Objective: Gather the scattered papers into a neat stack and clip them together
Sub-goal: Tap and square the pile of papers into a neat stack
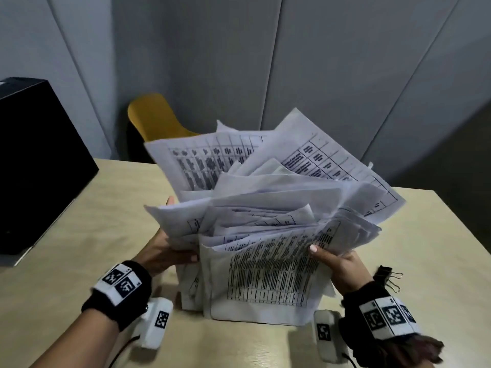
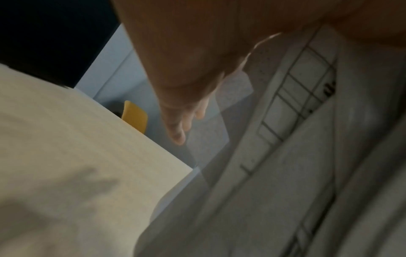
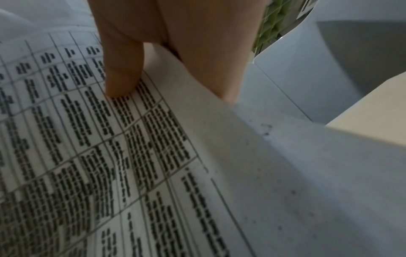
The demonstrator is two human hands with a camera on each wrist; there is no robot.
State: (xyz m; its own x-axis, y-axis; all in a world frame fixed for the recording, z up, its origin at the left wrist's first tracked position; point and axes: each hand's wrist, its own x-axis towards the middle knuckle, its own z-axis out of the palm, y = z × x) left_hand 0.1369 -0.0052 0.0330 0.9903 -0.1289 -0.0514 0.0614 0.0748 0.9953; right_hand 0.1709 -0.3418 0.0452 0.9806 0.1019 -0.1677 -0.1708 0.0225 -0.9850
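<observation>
Papers upright on table, still ragged.
We grasp the papers (image 1: 265, 248) on edge on the table (image 1: 93, 208): left hand (image 1: 164, 251) and right hand (image 1: 337, 264) each gripping a side. Sheets fan loosely; slack grip risks spilling. Binder clip (image 1: 389, 277) waits behind our right wrist.

Both hands hold a loose bundle of papers (image 1: 265, 235) upright, its lower edge resting on the table (image 1: 93, 208). The left hand (image 1: 167, 251) grips the bundle's left side, thumb on the near sheet and fingers (image 1: 170, 201) wrapped behind. The right hand (image 1: 337, 264) grips the right side, thumb laid on the printed front page. The sheets fan out unevenly above the fingers. A binder clip (image 1: 389, 277) lies on the table just right of the right hand. Beyond the fingers stands a yellow chair (image 1: 156, 118); a black box (image 1: 37, 160) sits far left.
</observation>
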